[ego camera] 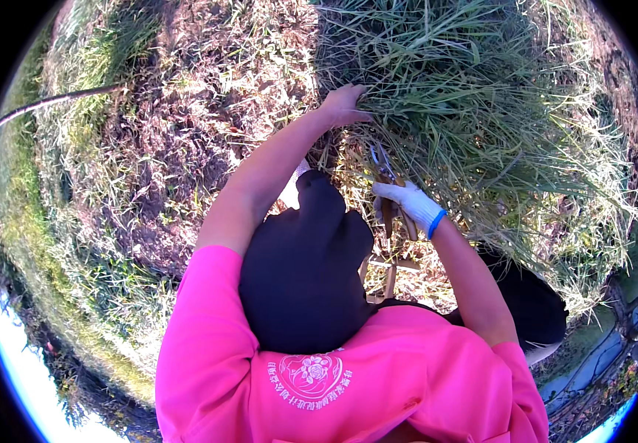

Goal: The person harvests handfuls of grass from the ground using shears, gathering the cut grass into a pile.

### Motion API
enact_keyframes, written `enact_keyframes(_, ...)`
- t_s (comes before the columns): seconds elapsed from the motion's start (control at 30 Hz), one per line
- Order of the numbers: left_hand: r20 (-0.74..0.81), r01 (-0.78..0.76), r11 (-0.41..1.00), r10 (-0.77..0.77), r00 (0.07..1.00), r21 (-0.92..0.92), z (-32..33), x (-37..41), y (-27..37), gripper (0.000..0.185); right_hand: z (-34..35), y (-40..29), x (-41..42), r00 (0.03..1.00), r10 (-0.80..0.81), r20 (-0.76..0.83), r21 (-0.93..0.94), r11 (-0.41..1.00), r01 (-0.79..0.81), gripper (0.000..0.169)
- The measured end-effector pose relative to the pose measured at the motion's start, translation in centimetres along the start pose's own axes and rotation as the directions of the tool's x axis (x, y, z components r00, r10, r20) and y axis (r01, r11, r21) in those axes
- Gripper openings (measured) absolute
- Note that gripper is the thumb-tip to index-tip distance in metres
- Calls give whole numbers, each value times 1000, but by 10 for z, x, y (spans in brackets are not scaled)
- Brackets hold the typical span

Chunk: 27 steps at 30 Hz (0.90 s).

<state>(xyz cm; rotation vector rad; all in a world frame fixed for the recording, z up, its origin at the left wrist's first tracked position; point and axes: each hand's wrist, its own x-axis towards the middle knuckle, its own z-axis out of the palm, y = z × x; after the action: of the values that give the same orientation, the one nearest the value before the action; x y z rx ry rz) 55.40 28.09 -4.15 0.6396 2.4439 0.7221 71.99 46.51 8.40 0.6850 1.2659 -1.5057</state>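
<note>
My bare left hand [344, 105] reaches into the left edge of a clump of long green grass [435, 94]. Its thumb and fingers point into the blades; how firmly they close on the stems cannot be made out. Below it and to the right, my right hand [407, 204], in a white knit glove with a blue cuff, grips a pair of pruning shears [384, 160] by the brownish handles. The metal blades point up at the base of the grass, among dry stems, slightly apart from my left hand.
Dark trousers cover my bent left knee [308, 266] and right knee [524, 304]. Between them stands a small wooden frame [391, 274]. Dry cut grass and soil [186, 111] spread to the left, where a thin curved stick [58, 101] juts in.
</note>
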Motion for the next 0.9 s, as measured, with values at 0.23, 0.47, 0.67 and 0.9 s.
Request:
enact_keyframes(0.23, -159, 147, 989, -142, 977, 19, 6, -17, 19, 31, 4, 3, -4, 1000, 18, 1, -34, 999, -18, 28)
enact_keyframes(0.47, -18, -45, -33, -561, 828, -998, -26, -26, -48, 34, 9, -4, -1, 992, -46, 119, 169, 985, 25, 35)
enact_keyframes(0.67, 40, -231, -359, -609, 792, -905, -14, -69, -54, 43, 29, -38, 37, 992, -29, 126, 256, 967, -4, 39)
enact_keyframes(0.9, 27, -361, -486, -624, 781, -796, -1, -84, -59, 45, 36, -65, 86, 993, 103, 55, -245, 966, -87, 47)
